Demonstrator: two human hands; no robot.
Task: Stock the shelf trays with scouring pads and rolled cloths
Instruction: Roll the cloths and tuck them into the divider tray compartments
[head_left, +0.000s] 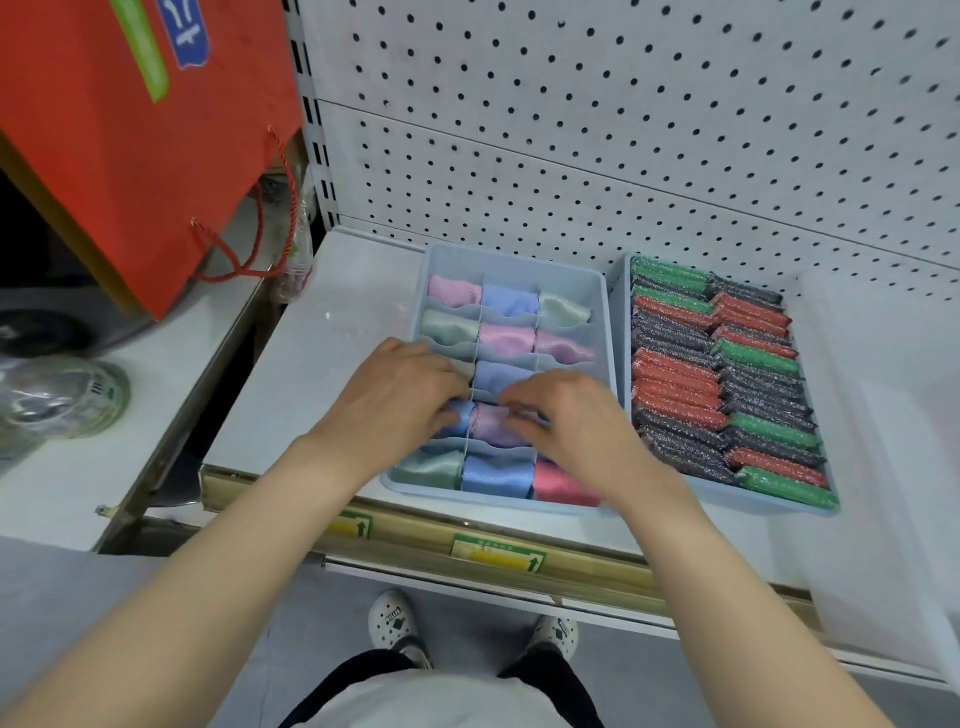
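**Both grips on the lilac roll, fourth row of the cloth tray**

The lilac rolled cloth (491, 423) sits in the middle compartment of the fourth row of the pale-blue divided plastic tray (519, 260), which stands on the white shelf (322, 364). The roll's long axis runs left to right, so it lies straight across the gap between my two hands. That line matters most here, because each end of the roll faces one grip.

The right grip (566, 415) comes in from the right and is the nearer one. Its finger and thumb are drawn together on the right end of the lilac roll, which looks like a pinch. The left grip (400, 387) has its fingers curled down at the shiny blue rolled cloth (460, 418) in the next compartment to the left, close to the divider. I cannot tell whether it pinches that roll or only presses on it.

My hands hide the left compartment of the third row and the right one of the fourth. Every other compartment I can see holds a roll.

Just beside it on the right, the second pale-blue tray (769, 503) is packed with glittery red, green and grey scouring pads (717, 379). I judge this as tucking one roll home, near the end of stocking.
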